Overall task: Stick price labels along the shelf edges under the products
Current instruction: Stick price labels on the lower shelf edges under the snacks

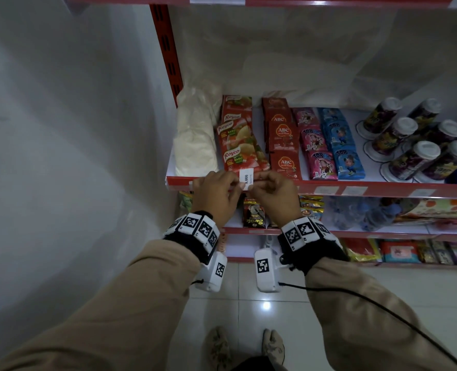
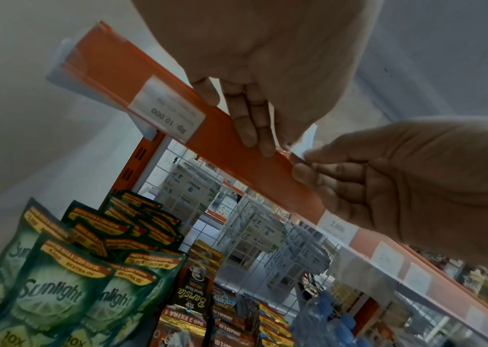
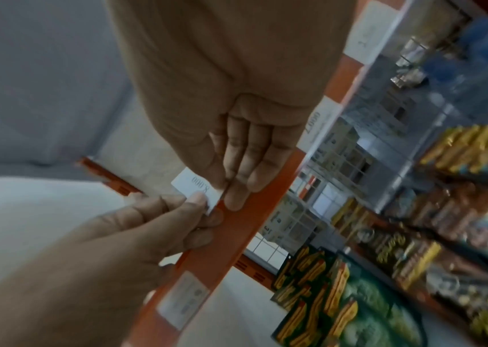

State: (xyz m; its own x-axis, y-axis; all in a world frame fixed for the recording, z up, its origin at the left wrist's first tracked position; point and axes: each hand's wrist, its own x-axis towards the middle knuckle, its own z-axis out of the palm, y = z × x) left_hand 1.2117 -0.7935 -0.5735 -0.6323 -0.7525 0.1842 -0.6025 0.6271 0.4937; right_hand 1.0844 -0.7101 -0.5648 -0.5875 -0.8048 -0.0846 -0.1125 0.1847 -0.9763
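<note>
Centre of the head view: left hand [image 1: 216, 192] and right hand [image 1: 271, 192] both pinch a small white label [image 1: 246, 179] at the red shelf edge [image 1: 355, 186]. Featherlight, floppy paper, probably sticky-backed; best held by its corners.

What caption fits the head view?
Both hands, left and right, hold a label at the shelf edge under Royco sachets.

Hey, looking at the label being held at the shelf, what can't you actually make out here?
- Price label, head view: small print beside "8.000" too small to read; both hands cover its ends.
- Left hand and right hand: fingertips hidden behind knuckles in the head view.
- Label's back, any view: whether backing paper is still on is hidden.
- Shelf edge, right wrist view: stuck labels are blurred.
</note>
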